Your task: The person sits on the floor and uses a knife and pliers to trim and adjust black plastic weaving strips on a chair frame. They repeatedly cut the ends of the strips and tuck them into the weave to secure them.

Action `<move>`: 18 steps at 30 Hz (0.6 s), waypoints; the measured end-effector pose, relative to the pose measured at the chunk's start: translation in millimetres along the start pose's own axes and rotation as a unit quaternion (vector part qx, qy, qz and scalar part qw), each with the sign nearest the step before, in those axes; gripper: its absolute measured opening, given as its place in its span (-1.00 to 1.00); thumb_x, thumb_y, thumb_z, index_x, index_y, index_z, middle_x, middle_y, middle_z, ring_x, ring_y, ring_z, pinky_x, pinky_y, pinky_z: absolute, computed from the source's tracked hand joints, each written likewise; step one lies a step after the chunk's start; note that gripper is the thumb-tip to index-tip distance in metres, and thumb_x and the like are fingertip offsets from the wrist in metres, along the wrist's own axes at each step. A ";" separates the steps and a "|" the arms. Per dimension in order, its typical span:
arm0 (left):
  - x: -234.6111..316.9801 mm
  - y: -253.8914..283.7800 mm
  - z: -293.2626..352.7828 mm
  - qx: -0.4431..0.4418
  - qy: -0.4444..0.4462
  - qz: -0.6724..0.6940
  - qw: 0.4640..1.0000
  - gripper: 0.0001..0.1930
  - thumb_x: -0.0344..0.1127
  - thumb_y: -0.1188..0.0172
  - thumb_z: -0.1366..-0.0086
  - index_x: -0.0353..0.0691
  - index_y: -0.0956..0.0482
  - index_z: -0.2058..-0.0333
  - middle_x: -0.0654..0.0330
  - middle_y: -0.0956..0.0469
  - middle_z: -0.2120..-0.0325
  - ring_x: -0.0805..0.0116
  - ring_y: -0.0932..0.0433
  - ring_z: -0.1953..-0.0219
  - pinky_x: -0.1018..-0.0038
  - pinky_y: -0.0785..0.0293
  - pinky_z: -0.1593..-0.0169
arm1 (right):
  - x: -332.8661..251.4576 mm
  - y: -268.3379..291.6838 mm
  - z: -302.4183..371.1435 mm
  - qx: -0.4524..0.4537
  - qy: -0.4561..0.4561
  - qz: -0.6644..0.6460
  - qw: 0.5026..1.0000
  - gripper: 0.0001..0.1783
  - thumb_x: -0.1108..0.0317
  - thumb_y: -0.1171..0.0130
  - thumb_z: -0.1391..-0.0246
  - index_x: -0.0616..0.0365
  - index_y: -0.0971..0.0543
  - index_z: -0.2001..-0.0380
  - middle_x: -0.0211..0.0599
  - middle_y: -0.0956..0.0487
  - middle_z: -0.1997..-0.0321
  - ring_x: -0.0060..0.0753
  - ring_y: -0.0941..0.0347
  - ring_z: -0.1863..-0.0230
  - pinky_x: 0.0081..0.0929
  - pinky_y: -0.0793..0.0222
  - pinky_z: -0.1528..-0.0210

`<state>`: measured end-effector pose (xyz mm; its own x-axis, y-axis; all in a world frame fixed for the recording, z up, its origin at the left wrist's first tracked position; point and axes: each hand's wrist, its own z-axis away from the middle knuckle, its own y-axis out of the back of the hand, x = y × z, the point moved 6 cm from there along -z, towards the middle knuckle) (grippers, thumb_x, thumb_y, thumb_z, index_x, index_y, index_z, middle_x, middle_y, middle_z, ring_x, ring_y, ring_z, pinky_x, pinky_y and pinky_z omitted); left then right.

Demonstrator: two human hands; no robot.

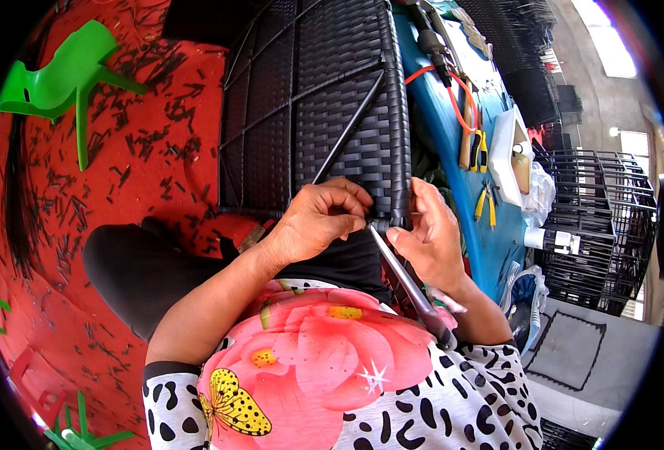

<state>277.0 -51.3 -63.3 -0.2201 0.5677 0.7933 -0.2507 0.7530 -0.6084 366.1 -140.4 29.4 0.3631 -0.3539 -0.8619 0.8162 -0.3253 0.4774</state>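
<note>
A black woven rattan furniture panel (354,127) with a braided rim stands upright in front of me, its near corner between my hands. My left hand (321,217) is closed in a pinch at that corner; what its fingertips hold is too small to make out. On the other side, my right hand (431,236) is wrapped round the rim, its thumb on the near side and its fingers partly hidden. A tapered silver metal tool (407,281) slants from the pinching fingertips down past my right thumb toward my chest; whether either hand grips it does not show clearly.
On the right, a blue table (467,191) bears yellow-handled pliers (485,206), a power tool (433,49) with an orange cord, and a white box (506,154). Black frames (602,225) stack beyond. A green plastic chair (69,71) stands left on red flooring strewn with black scraps.
</note>
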 end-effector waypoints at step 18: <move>11.1 -3.8 -7.9 -0.028 0.027 -0.042 0.998 -0.90 -0.63 -0.16 -0.02 -0.40 -0.56 0.44 0.13 -0.45 0.28 0.55 -0.41 0.51 0.67 -0.35 0.49 | -3.7 -2.0 1.8 0.005 0.079 0.071 0.994 -0.33 0.46 -0.13 0.01 0.49 -0.13 -0.13 0.07 -0.43 0.03 -0.35 -0.47 0.11 -0.55 -0.44 0.21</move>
<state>283.0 -45.2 -51.9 -0.1497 0.5176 0.8424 -0.2135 0.8150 -0.5387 362.3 -140.1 31.9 0.5409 -0.2546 -0.8016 0.7476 -0.2911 0.5969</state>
